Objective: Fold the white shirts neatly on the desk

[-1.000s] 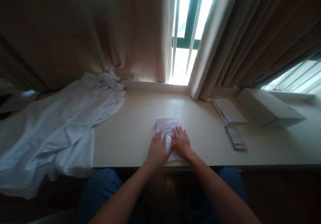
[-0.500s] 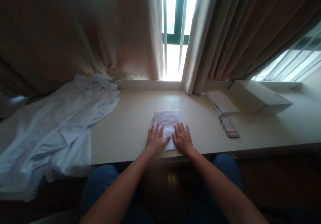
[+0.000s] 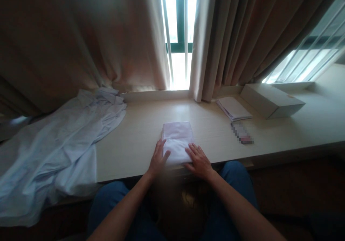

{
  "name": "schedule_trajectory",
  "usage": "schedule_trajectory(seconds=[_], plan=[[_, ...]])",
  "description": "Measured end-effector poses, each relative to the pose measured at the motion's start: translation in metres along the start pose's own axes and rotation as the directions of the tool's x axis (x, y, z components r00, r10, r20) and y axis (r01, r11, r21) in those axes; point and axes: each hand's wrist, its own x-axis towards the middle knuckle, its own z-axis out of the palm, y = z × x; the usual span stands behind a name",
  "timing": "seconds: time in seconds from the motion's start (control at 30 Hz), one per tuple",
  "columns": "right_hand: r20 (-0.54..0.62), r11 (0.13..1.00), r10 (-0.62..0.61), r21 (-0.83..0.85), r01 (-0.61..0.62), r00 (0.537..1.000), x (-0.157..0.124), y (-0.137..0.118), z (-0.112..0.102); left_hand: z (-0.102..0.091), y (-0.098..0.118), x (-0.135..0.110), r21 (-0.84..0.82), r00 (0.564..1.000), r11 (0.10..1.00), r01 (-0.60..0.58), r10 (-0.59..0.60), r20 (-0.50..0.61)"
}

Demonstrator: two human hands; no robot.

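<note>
A folded white cloth [image 3: 177, 136], shaped into a neat rectangle, lies flat near the front edge of the pale table [image 3: 140, 126]. At its left side is my left hand [image 3: 158, 158], thumb apart from the fingers, touching the cloth's edge. My right hand [image 3: 198, 159] rests with fingers stretched over the cloth's lower right edge, thumb at the table's front. Neither hand grips anything. The cloth's near corners are partly covered by the hands.
A heap of rumpled white shirts [image 3: 81, 133] spreads over the left side and hangs off the front edge. Toward the right lie another folded white cloth [image 3: 234, 108], a blurred-out flat object [image 3: 242, 133] and a white box [image 3: 273, 99]. Curtains [image 3: 205, 54] hang behind.
My hands have drawn back from the top of the folded cloth toward its near sides, moving apart and uncovering more of it. The view has turned slightly to the right.
</note>
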Motion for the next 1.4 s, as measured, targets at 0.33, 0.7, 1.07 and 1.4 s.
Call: schedule_trajectory(seconds=[0.33, 0.7, 1.07, 1.4], plan=[[-0.173, 0.999, -0.049, 0.004, 0.05, 0.984, -0.001, -0.006, 0.018, -0.003, 0.002, -0.059, 0.117, 0.949, 0.962, -0.245, 0.263, -0.174], [-0.273, 0.994, -0.071, -0.096, 0.046, 0.959, -0.002, -0.008, 0.03, 0.002, -0.021, -0.048, 0.161, 0.908, 0.921, -0.355, 0.381, -0.176], [-0.339, 0.996, 0.059, -0.036, -0.075, 0.939, -0.007, -0.012, 0.032, 0.005, -0.02, -0.059, 0.193, 0.928, 0.927, -0.323, 0.35, -0.131], [-0.45, 0.944, 0.294, 0.275, -0.182, 0.843, -0.019, -0.008, 0.034, -0.003, -0.004, -0.06, 0.234, 0.89, 0.894, -0.382, 0.424, -0.167]])
